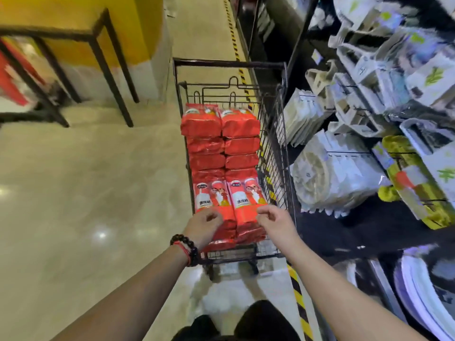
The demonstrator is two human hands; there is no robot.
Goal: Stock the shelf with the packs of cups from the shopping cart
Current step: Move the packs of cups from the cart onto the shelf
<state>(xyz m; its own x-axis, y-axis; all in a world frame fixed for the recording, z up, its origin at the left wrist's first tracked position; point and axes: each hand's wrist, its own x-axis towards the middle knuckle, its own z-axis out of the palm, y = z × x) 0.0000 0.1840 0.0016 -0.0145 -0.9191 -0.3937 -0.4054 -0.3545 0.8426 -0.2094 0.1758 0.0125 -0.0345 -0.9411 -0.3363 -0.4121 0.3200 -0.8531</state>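
Note:
A black wire shopping cart (pixel 275 134) stands in the aisle, filled with several red packs of cups (pixel 221 143) stacked in two rows. The two nearest packs (pixel 231 193) show a white cup picture on top. My left hand (pixel 204 227), with a bead bracelet at the wrist, hovers over the near end of the left pack, fingers curled and holding nothing. My right hand (pixel 275 222) hovers over the near end of the right pack, fingers loosely bent and apart, also holding nothing. The shelf (pixel 320 153) runs along the right of the cart.
The shelf holds white paper plates (pixel 317 178), packs of white trays (pixel 364 70) and yellow-green packs (pixel 413 183). A black metal table frame (pixel 108 67) stands at the back left by a yellow wall. Yellow-black floor tape (pixel 299 299) lines the shelf base. Shiny beige floor (pixel 86 193) lies left.

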